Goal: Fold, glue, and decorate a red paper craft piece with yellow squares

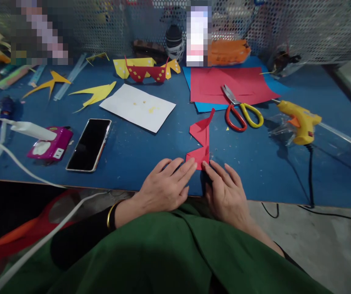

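A red paper cutout (pixel 200 157) with pointed notches, shaped like a folded paper mask, lies near the table's front edge. Its upper end has a narrow strip that curls up. My left hand (pixel 166 183) rests palm down with fingers stretched, their tips pressing the cutout's lower left part. From the other side, my right hand (pixel 227 190) touches its lower right edge with the index fingertip, the other fingers spread on the table. Scissors (pixel 236 108) with one red and one yellow handle lie open beyond the cutout, partly over red paper sheets (pixel 224 83).
A yellow glue gun (pixel 299 120) stands at right, its cord hanging over the edge. To the left are a phone (pixel 89 145), a purple power socket (pixel 51 143) and white paper (pixel 137 108). Paper masks (pixel 146 73) and yellow scraps (pixel 94 96) lie behind.
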`<state>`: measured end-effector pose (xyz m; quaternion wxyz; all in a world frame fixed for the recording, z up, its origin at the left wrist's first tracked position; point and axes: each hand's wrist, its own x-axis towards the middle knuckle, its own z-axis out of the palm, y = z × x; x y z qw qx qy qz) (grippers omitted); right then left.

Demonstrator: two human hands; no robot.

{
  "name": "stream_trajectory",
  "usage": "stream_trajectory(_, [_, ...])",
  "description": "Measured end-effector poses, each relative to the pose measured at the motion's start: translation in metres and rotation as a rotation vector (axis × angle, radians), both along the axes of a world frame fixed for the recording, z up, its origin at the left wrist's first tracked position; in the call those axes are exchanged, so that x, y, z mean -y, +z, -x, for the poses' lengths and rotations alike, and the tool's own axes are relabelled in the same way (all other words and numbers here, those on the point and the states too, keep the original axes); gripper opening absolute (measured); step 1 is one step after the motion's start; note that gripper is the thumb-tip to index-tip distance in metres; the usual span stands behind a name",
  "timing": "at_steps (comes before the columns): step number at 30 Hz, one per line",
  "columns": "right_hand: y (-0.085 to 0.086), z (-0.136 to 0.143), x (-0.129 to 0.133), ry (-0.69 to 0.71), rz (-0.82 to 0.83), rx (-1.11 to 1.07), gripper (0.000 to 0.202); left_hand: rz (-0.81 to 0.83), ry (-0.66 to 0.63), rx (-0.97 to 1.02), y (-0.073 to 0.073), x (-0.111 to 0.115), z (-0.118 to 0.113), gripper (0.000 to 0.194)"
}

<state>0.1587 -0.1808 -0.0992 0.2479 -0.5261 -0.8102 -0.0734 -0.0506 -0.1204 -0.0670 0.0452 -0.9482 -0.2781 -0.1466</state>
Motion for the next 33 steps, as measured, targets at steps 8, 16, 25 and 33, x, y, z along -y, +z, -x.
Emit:
stream_trajectory(8, [0.0,0.006,0.003,0.01,-0.02,0.025,0.058,0.039,-0.041,-0.001,-0.003,-0.001,-0.01,0.046])
stream_trajectory(16, [0.009,-0.008,0.011,-0.037,0.008,0.086,0.053,0.003,-0.059,0.005,-0.003,-0.002,-0.008,0.042])
stream_trajectory(25, [0.013,0.007,-0.004,-0.068,0.034,0.176,0.054,0.016,-0.072,0.008,-0.006,-0.003,-0.008,0.044])
stream_trajectory(33, [0.017,0.006,-0.024,-0.069,0.079,0.236,0.062,0.023,-0.062,0.031,-0.006,-0.002,-0.009,0.043])
